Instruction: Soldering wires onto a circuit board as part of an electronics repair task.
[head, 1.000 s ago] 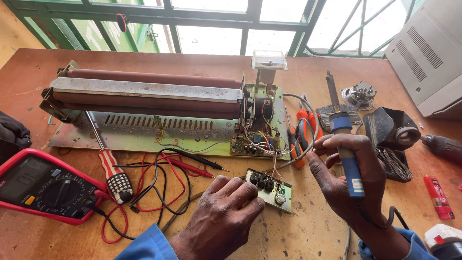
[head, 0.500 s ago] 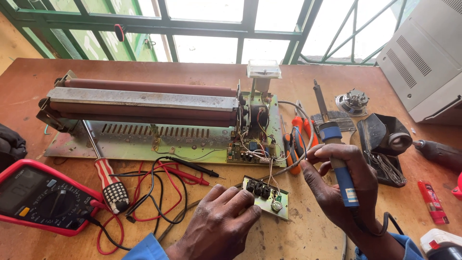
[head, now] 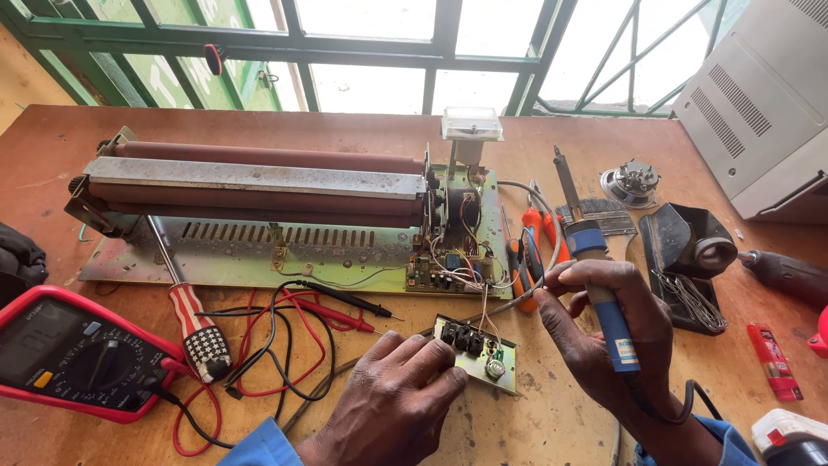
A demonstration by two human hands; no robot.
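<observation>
Since the earlier frame my left hand (head: 392, 401) has stayed pressed flat on the small circuit board (head: 477, 354) lying on the desk (head: 535, 423), fingers loosely spread, gripping nothing. My right hand (head: 604, 332) is wrapped around the blue soldering iron (head: 595, 276), tip pointing away, just right of the board.

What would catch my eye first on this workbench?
Probably the long opened machine with reddish rollers across the table's middle. In front of it, the left hand rests on a small green circuit board, and the right hand holds a blue-handled soldering iron.
</observation>
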